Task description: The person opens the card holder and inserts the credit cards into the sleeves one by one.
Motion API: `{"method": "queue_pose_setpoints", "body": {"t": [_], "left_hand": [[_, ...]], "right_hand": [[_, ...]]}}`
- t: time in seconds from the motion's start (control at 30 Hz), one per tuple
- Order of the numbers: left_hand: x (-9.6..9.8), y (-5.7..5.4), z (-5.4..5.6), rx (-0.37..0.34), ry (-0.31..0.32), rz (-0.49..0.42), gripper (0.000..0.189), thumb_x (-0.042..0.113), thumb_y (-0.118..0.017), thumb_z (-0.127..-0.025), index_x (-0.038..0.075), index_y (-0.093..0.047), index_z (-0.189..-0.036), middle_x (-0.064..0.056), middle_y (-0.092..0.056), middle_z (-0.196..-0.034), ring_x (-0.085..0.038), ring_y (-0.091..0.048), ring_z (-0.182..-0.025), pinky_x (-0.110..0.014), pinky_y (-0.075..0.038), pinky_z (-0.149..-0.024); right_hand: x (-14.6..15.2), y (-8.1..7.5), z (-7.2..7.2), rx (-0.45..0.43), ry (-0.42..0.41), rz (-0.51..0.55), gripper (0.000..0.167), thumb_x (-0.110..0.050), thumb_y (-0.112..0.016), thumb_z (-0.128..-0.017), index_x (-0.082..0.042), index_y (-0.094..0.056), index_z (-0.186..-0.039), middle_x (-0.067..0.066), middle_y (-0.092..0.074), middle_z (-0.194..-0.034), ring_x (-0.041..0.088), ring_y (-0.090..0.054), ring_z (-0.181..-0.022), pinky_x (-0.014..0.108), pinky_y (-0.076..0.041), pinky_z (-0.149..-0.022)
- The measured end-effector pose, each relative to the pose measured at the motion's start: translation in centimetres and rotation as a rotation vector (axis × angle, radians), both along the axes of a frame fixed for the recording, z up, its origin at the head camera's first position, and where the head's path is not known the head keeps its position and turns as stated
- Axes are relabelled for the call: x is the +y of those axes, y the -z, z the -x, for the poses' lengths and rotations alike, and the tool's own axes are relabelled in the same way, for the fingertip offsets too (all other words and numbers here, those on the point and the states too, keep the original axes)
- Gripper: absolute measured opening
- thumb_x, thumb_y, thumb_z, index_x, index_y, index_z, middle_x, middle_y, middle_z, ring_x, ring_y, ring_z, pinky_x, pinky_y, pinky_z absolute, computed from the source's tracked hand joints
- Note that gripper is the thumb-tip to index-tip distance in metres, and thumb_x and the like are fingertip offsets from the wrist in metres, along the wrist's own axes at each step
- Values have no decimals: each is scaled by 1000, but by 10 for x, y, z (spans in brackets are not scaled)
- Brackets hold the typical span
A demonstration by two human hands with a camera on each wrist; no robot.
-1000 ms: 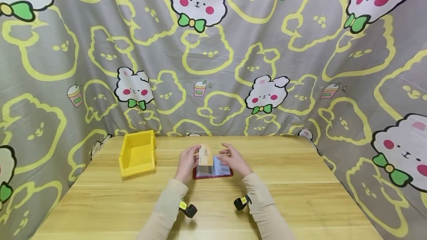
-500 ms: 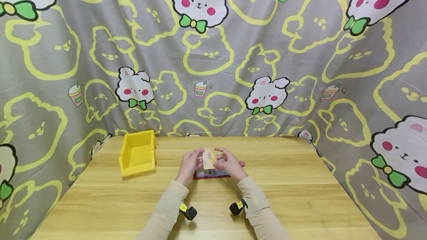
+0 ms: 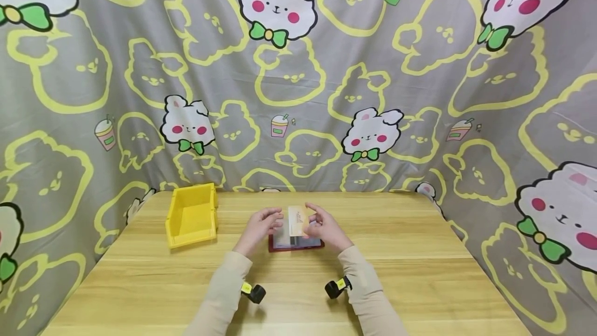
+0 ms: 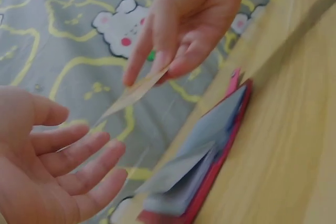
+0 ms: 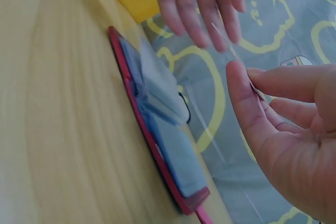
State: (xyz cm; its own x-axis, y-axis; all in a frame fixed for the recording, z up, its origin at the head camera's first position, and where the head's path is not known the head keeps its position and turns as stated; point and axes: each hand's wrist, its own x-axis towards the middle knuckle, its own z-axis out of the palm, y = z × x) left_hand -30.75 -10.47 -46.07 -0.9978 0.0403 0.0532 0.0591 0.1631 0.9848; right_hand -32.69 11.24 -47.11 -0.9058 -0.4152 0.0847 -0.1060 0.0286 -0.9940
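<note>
Card [image 3: 297, 221] in pale orange stands on edge above the open red card wallet [image 3: 296, 242], pinched between thumb and fingers of the right hand [image 3: 326, 227]. Clear sleeves fill the wallet, which lies flat on the wooden table [image 3: 420, 274]. Just left of the card, the left hand [image 3: 259, 225] hovers with relaxed, spread fingers, holding nothing. Further left sits a yellow bin [image 3: 192, 214]; nothing shows inside it.
</note>
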Motion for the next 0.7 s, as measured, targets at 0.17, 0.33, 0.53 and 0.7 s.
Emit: {"method": "queue_pose_setpoints", "body": {"t": [0.17,0.33,0.53,0.7], "left_hand": [[-16,-2,0,136,-29,311,30,14,-59,-96,2,-64,-123,-16,-67,-122,-31,-65,-108,-43,-54,-93],[-28,4,-1,244,3,602,36,16,-62,-95,-1,-62,-126,-21,-62,-129,-39,-56,-122,-52,-44,-105],[-29,15,-1,198,75,840,58,32,-60,-96,-3,-48,-140,-27,-43,-147,-44,-38,-138,-55,-31,-115],[-27,23,-2,153,149,917,68,39,-60,-95,5,-37,-149,-29,-31,-154,-47,-28,-143,-62,-27,-114]], "right_hand": [[10,-3,3,-12,51,26,79,13,-60,-83,-3,-27,-152,6,-44,-93,12,-59,-70,39,-61,-77],[16,-4,7,-39,114,52,79,15,-60,-82,0,-26,-152,8,-46,-95,13,-63,-70,44,-60,-79],[19,-3,9,-65,156,84,82,19,-60,-79,-1,-27,-152,7,-44,-95,12,-60,-67,41,-61,-77],[20,-2,11,-71,154,82,82,18,-60,-79,-1,-26,-152,7,-44,-95,11,-60,-68,42,-60,-78]]}}
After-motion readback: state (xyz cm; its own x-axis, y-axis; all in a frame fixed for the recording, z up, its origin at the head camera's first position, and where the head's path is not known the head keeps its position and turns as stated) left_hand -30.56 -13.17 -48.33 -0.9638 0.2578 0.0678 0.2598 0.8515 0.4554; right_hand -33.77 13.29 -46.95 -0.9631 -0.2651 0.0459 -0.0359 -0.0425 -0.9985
